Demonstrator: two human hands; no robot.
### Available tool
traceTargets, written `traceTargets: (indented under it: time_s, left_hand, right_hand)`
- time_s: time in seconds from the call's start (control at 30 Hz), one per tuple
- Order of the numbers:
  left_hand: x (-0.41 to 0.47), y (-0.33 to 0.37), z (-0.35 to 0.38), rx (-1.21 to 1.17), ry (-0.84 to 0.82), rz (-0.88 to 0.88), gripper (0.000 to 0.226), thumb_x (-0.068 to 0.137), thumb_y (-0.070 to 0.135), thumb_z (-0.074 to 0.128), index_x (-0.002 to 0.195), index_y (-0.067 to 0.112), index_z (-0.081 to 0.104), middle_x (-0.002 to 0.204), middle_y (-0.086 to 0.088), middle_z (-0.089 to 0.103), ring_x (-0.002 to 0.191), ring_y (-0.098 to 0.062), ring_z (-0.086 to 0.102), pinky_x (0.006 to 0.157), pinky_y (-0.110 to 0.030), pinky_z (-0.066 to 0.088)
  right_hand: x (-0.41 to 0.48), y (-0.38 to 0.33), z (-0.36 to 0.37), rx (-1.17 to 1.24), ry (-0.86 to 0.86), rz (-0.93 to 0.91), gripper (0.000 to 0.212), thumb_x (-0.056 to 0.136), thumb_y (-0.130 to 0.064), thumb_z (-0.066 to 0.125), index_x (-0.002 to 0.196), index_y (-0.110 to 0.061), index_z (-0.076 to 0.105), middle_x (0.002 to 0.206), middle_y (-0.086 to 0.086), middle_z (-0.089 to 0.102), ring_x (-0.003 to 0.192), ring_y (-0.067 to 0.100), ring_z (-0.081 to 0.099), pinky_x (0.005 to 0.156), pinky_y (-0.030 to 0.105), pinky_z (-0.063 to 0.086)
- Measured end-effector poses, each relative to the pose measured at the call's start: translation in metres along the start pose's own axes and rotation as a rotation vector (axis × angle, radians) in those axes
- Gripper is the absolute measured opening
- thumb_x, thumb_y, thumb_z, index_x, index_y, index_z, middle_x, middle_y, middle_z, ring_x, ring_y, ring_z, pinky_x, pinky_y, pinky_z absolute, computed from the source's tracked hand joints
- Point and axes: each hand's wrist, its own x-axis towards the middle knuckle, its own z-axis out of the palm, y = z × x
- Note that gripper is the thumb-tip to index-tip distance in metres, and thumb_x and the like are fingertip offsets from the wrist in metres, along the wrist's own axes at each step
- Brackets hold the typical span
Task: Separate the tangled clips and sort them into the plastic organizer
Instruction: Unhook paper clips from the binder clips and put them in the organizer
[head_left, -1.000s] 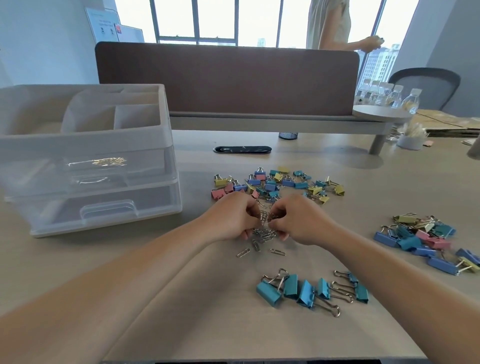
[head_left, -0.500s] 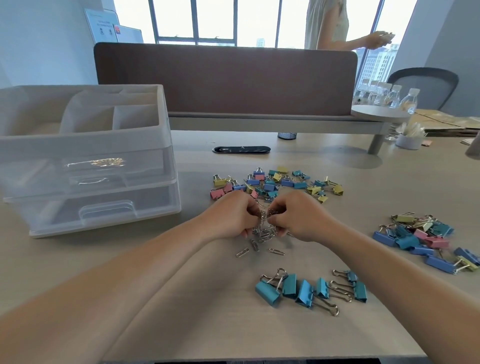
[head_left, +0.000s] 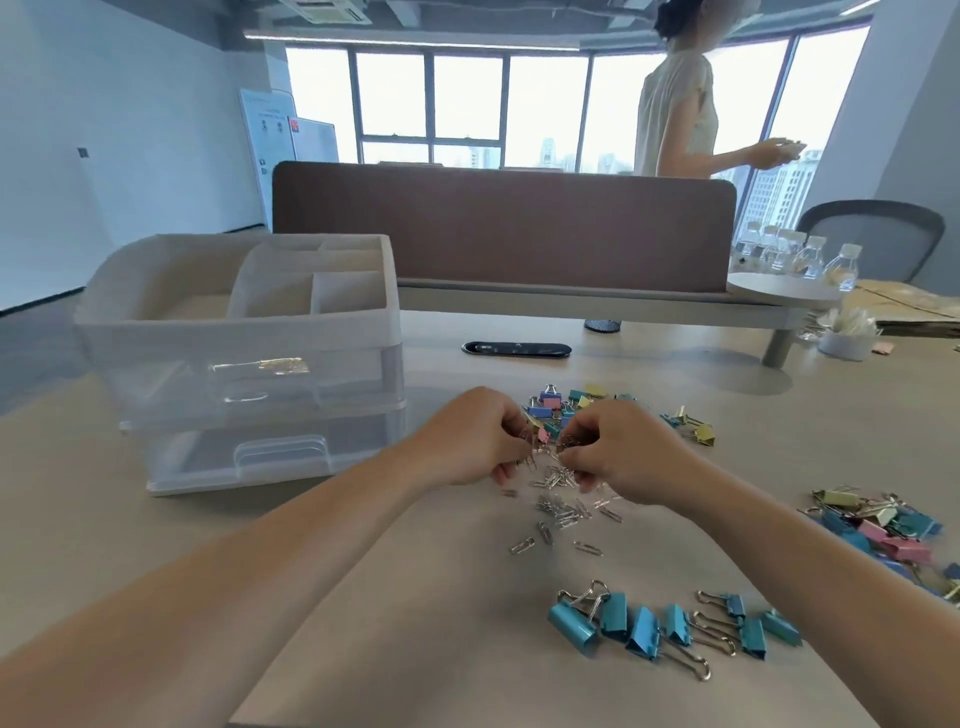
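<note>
On my feed, nearest the near edge of the pale wooden table (head_left: 405, 639), a row of teal metal binder clips (head_left: 670, 626) lies right of centre. Just beyond it, loose silver wire paper clips (head_left: 563, 512) are scattered over the middle of the table. Above that scatter, my left hand (head_left: 470, 439) and right hand (head_left: 618, 452) sit close together, fingers curled, each pinching one side of a small tangled bunch of silver paper clips (head_left: 551, 451) held between them. Toward the right edge lies a mixed heap of blue, pink and yellow binder clips (head_left: 883, 525). A second coloured heap of small binder clips (head_left: 569, 404) sits directly behind my hands. Toward the left edge stands the translucent plastic organizer (head_left: 239, 343), with a divided open tray on top and two drawers below. The upper drawer shows a glinting gold patch (head_left: 275, 365) that I cannot identify. Farther back are a black oval cable port (head_left: 516, 349) and a brown fabric divider panel (head_left: 504, 228). Another person (head_left: 675, 114) stands beyond it.
</note>
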Motion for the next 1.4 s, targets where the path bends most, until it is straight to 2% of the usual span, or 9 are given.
traceTargets:
  time_s: [0.13,0.43,0.6,0.77,0.87,1.0,1.1,1.2,1.4]
  left_hand:
    - [-0.015,0.006,-0.045,0.065,0.095,0.017,0.009,0.088,0.014,0.065,0.081,0.011,0.069,0.064,-0.002,0.07,0.05,-0.004,0.064,0.052,-0.015,0.047]
    - [-0.053,-0.002,-0.167,0.129,0.28,-0.047,0.008,0.088,0.009,0.062,0.085,0.004,0.068,0.066,-0.007,0.071,0.051,-0.009,0.065,0.053,-0.015,0.049]
    - [-0.06,-0.02,-0.221,0.263,0.403,-0.166,0.009,0.084,0.009,0.062,0.082,0.008,0.071,0.06,-0.001,0.07,0.048,-0.004,0.06,0.045,-0.005,0.036]
    - [-0.051,-0.032,-0.236,0.42,0.344,-0.254,0.013,0.084,0.012,0.06,0.083,0.014,0.072,0.062,0.003,0.07,0.048,-0.002,0.055,0.045,-0.003,0.035]
    - [-0.044,-0.038,-0.236,0.538,0.269,-0.271,0.014,0.083,0.012,0.061,0.084,0.02,0.072,0.062,0.012,0.062,0.055,-0.002,0.051,0.044,-0.008,0.034]
    - [-0.036,-0.048,-0.237,0.569,0.2,-0.268,0.024,0.085,0.007,0.058,0.1,0.018,0.074,0.067,0.012,0.059,0.068,-0.01,0.058,0.058,-0.019,0.041]
    - [-0.037,-0.046,-0.239,0.6,0.238,-0.24,0.024,0.087,0.011,0.058,0.1,0.022,0.075,0.071,0.01,0.062,0.072,-0.01,0.057,0.047,-0.008,0.034]
    - [-0.039,-0.048,-0.242,0.598,0.277,-0.205,0.021,0.087,0.013,0.059,0.095,0.021,0.076,0.068,0.014,0.059,0.069,-0.007,0.053,0.052,0.001,0.034]
    - [-0.043,-0.055,-0.245,0.536,0.289,-0.185,0.024,0.085,0.006,0.057,0.096,0.021,0.073,0.07,0.015,0.061,0.066,-0.002,0.054,0.053,0.003,0.033]
  right_hand:
    - [0.008,-0.039,-0.016,0.029,0.021,-0.057,0.01,0.086,-0.009,0.071,0.077,-0.014,0.07,0.065,0.003,0.072,0.055,0.011,0.068,0.066,0.033,0.057]
    - [0.051,-0.147,-0.04,0.163,-0.01,-0.192,0.004,0.088,-0.011,0.071,0.089,-0.009,0.073,0.074,0.004,0.075,0.064,0.013,0.073,0.075,0.031,0.061]
    - [0.091,-0.197,-0.031,0.227,-0.036,-0.234,0.008,0.086,-0.006,0.071,0.093,-0.002,0.072,0.076,0.012,0.074,0.061,0.016,0.071,0.069,0.032,0.062]
    - [0.122,-0.231,-0.016,0.292,-0.063,-0.215,0.005,0.083,0.002,0.071,0.08,-0.002,0.07,0.072,0.016,0.068,0.05,0.018,0.064,0.062,0.032,0.061]
    - [0.136,-0.239,-0.006,0.268,-0.036,-0.216,0.007,0.081,0.002,0.072,0.077,-0.003,0.07,0.064,0.008,0.065,0.055,0.021,0.064,0.072,0.043,0.061]
    - [0.147,-0.243,0.002,0.182,-0.002,-0.242,0.005,0.08,0.001,0.073,0.084,0.002,0.072,0.059,-0.001,0.062,0.057,0.017,0.061,0.073,0.038,0.059]
    - [0.149,-0.246,0.002,0.144,0.016,-0.268,0.005,0.08,-0.002,0.075,0.083,0.001,0.073,0.057,-0.004,0.061,0.055,0.015,0.06,0.072,0.034,0.058]
    - [0.152,-0.25,0.005,0.104,0.032,-0.288,0.005,0.08,-0.004,0.074,0.081,0.001,0.073,0.058,-0.001,0.064,0.06,0.019,0.063,0.076,0.036,0.058]
    - [0.157,-0.255,0.011,0.072,0.044,-0.289,0.003,0.081,-0.004,0.071,0.078,-0.002,0.071,0.058,0.003,0.067,0.059,0.018,0.067,0.078,0.035,0.059]
